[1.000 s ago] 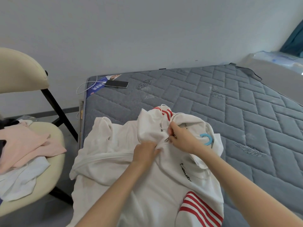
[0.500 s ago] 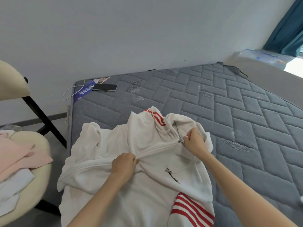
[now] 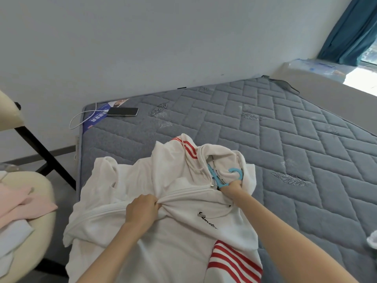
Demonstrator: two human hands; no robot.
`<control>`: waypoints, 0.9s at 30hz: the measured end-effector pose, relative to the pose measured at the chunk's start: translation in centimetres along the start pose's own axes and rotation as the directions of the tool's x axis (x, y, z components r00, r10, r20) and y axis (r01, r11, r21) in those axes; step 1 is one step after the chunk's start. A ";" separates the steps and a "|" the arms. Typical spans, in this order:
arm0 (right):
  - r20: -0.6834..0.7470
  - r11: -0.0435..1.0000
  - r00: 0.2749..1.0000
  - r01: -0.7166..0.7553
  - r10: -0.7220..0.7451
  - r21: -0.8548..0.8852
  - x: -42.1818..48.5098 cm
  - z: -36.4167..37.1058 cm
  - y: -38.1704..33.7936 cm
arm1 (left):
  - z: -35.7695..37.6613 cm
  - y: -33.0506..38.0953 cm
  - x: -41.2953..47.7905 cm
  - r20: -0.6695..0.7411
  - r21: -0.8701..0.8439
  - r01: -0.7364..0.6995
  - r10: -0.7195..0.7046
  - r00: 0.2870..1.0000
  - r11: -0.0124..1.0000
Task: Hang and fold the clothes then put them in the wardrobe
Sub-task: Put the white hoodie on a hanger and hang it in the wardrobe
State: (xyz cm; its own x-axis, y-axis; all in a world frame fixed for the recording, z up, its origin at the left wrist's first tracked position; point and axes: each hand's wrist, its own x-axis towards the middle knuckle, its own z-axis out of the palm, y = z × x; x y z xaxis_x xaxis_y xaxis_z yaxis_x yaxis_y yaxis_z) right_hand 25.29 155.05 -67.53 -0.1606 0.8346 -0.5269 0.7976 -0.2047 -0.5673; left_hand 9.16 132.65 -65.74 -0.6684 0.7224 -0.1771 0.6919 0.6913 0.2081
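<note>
**Item:** hoodie point(image 3: 179, 231), white, with a zip front. It has red stripes on the hood and on the cuff nearest the camera, and small black script on the chest. It lies front-up at the near left corner of the mattress point(image 3: 285, 139), with the hood pointing toward the wall. The zip point(image 3: 183, 196) is closed across the chest and its pull sits just below the neck opening.

**Fitted with:** hanger point(image 3: 236, 172), light blue plastic, inside the neck opening. The hook and one arm show and the rest is under the fabric.

**Hands:** the left hand point(image 3: 141, 207) has its fingers curled tight on a bunch of hoodie cloth at the zip line. The right hand point(image 3: 232, 187) is at the neck opening, touching the end of the hanger arm. Its fingers are tucked under the collar, so their grip cannot be told.

**Holders:** a cream padded chair point(image 3: 42, 201) at left carries a pink garment point(image 3: 22, 203) over a white cloth point(image 3: 14, 235).

**Also on the mattress:** a dark phone point(image 3: 122, 111) lies at the far left corner. A white cable point(image 3: 79, 116) loops from it over the edge.

**Edges and room:** the hoodie's left sleeve lies along the mattress's left edge, and its lower part runs out of view at the bottom. Bare grey quilting stretches beyond and to the right of the hoodie. The far edge of the mattress meets the wall. A ledge point(image 3: 326, 86) and a teal curtain point(image 3: 350, 31) stand at far right.
</note>
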 end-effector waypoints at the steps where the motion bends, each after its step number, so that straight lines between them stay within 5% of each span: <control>1: -0.007 1.000 1.000 0.012 -0.012 0.023 -0.1 0.0 -0.2 | -0.1 -0.1 -0.1 -0.003 0.000 0.006 -0.006 1.000 1.000; 5: -0.131 0.988 0.987 0.107 -0.092 0.108 0.2 0.0 -0.9 | -0.7 -1.1 -0.3 -0.045 0.008 0.065 -0.065 0.997 0.998; 16: -0.307 0.951 0.900 0.283 -0.309 -0.125 1.4 -4.0 -3.1 | -2.1 -6.3 -1.3 -0.106 -0.063 0.188 -0.193 0.975 0.980; 23: -0.129 0.908 0.992 0.057 -0.003 0.415 1.6 -3.1 -3.3 | -1.8 -6.0 -0.7 -0.040 0.040 0.176 -0.174 0.984 0.984; 27: -0.188 0.933 0.977 0.158 -0.100 0.324 0.9 -3.0 -4.6 | -2.4 -4.2 -0.3 0.013 0.062 0.152 -0.153 0.988 0.986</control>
State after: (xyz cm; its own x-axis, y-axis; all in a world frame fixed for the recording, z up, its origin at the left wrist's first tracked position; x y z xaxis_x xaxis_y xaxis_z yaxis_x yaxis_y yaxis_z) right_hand 23.22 158.23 -63.51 -0.1270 0.9322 -0.3390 0.5301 -0.2251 -0.8175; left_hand 5.76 129.48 -64.25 -0.7629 0.6081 -0.2196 0.5978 0.7928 0.1185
